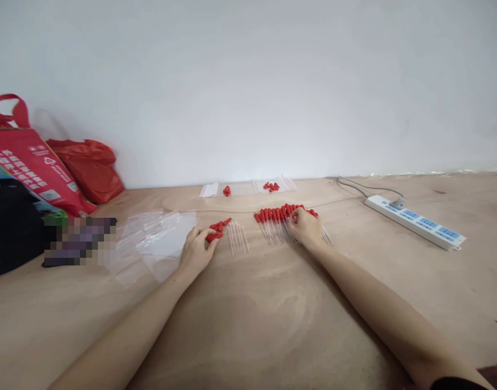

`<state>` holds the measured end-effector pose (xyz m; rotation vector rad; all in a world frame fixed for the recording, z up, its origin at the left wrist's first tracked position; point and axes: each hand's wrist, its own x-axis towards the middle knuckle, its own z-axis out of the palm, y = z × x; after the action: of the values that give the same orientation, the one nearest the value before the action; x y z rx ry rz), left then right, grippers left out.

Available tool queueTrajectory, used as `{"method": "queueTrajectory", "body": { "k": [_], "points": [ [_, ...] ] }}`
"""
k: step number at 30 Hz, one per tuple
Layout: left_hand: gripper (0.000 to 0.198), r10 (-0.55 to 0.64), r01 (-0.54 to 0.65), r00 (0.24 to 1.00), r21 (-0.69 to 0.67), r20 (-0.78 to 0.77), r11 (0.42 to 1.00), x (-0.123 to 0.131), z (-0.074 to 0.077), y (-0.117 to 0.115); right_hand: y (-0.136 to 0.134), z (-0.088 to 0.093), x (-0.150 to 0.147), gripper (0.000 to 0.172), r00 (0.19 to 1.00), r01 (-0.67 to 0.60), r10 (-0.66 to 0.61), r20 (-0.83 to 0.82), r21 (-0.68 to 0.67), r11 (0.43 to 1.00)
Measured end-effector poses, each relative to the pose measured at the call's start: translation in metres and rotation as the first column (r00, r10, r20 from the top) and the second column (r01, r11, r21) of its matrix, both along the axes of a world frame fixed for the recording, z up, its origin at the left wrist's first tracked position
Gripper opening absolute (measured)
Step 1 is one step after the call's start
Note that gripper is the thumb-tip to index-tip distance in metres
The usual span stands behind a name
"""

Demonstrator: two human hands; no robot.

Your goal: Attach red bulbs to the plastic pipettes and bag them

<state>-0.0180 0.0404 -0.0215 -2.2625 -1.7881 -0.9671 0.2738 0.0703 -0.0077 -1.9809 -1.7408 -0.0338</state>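
Observation:
My left hand [197,249] is at a small pile of loose red rubber bulbs [221,225], its fingers and thumb closed round one of them. Just right of that pile lie several thin clear glass dropper tubes [237,238] without bulbs, side by side. My right hand [306,228] is pinched over a row of droppers [275,216], each a clear tube with a red bulb at its far end. It grips a dropper in the row; the fingers partly hide it.
Clear zip bags [163,238] lie left of my left hand. Near the wall, a bag [244,188] holds tubes and red bulbs. A white power strip [414,222] with a grey cable is at the right. Red bags [90,168] and a blurred-out flat object [80,242] are at the left.

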Motion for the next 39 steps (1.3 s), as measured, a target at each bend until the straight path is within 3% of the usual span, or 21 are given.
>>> {"method": "queueTrajectory", "body": {
  "k": [4, 8, 13, 20, 24, 27, 30, 34, 36, 39],
  "points": [
    [0.017, 0.02, -0.02, 1.0, -0.022, -0.005, 1.0, 0.001, 0.0, 0.002, -0.011, 0.006, -0.023, 0.018, 0.985, -0.172, 0.172, 0.019, 0.006, 0.985],
    [0.014, 0.022, -0.023, 0.999, -0.02, -0.034, 1.0, 0.001, 0.001, 0.001, -0.025, 0.009, -0.063, 0.023, 0.939, -0.342, 0.345, 0.013, -0.093, 0.935],
    [0.012, 0.024, -0.023, 0.998, 0.009, -0.064, 1.0, 0.001, 0.001, -0.001, -0.028, 0.01, -0.101, 0.028, 0.931, -0.348, 0.361, 0.051, -0.168, 0.922],
    [0.01, -0.014, 0.014, 1.0, -0.018, -0.002, 1.0, 0.003, 0.0, -0.003, -0.021, 0.015, -0.113, 0.03, 0.953, -0.27, 0.298, 0.052, -0.297, 0.916],
    [0.011, -0.053, 0.053, 0.999, 0.067, -0.002, 0.996, 0.01, 0.005, -0.008, -0.024, 0.017, -0.111, 0.027, 0.941, -0.285, 0.328, 0.085, -0.325, 0.902],
    [0.011, -0.152, 0.143, 0.987, 0.136, 0.052, 0.98, 0.018, 0.007, -0.014, -0.03, 0.016, -0.1, 0.027, 0.926, -0.311, 0.361, 0.113, -0.314, 0.897],
    [0.011, -0.287, 0.28, 0.943, 0.066, 0.168, 0.958, 0.029, 0.004, -0.025, -0.037, 0.011, -0.078, 0.032, 0.888, -0.415, 0.442, 0.124, -0.198, 0.888],
    [0.019, -0.361, 0.382, 0.904, -0.055, 0.23, 0.922, 0.045, 0.0, -0.041, -0.051, -0.002, -0.038, 0.034, 0.753, -0.655, 0.645, 0.13, 0.057, 0.753],
    [0.021, -0.396, 0.419, 0.892, -0.07, 0.218, 0.905, 0.052, 0.001, -0.047, -0.06, -0.007, -0.024, 0.028, 0.713, -0.7, 0.688, 0.135, 0.099, 0.707],
    [0.021, -0.413, 0.438, 0.883, -0.074, 0.222, 0.896, 0.056, 0.005, -0.049, -0.07, -0.012, -0.016, 0.022, 0.693, -0.721, 0.708, 0.135, 0.118, 0.683]
  ]
}}
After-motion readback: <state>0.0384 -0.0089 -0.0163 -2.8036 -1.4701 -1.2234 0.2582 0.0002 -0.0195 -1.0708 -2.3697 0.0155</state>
